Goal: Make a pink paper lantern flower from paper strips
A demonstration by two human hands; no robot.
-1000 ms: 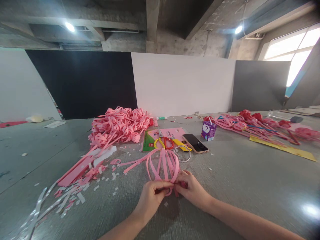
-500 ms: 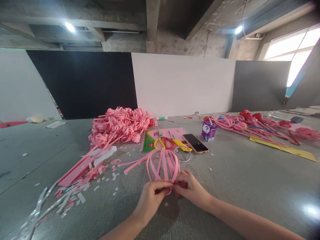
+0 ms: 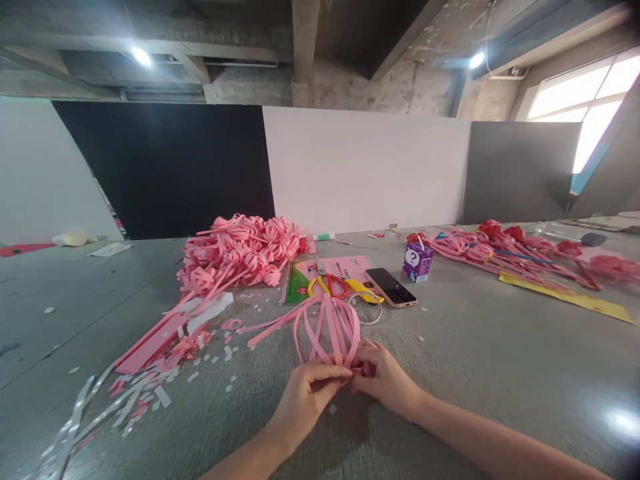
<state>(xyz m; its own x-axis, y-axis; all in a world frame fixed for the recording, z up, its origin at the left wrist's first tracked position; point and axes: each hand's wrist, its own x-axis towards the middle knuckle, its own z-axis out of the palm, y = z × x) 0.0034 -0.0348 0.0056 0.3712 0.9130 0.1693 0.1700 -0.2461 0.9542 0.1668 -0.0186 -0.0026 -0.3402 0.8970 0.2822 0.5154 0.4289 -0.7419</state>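
A cage-like bundle of looped pink strips [image 3: 327, 327] stands over the grey table, its lower ends gathered between my hands. My left hand [image 3: 313, 390] pinches the strip ends between thumb and fingers. Beside it, nearly touching, my right hand [image 3: 383, 377] is closed on the same gathered ends, with a bit of darker pink-red material at its fingers. Long loose strips trail left from the top of the bundle. Just behind lie scissors with yellow and red handles [image 3: 337, 285], a yellow tool [image 3: 366, 291] and a clear ring [image 3: 367, 321].
A phone [image 3: 393, 288] and a purple box [image 3: 417, 261] are behind my right hand. At the back left is a heap of pink strip flowers [image 3: 240, 250], with paper scraps [image 3: 195, 377] nearer. Pink and red stems [image 3: 500, 250] and a yellow strip [image 3: 567, 298] lie right.
My left fingertips have shifted slightly right along the gathered ends, and the strips have bunched a little to the right. A small loop below my fingers no longer shows.
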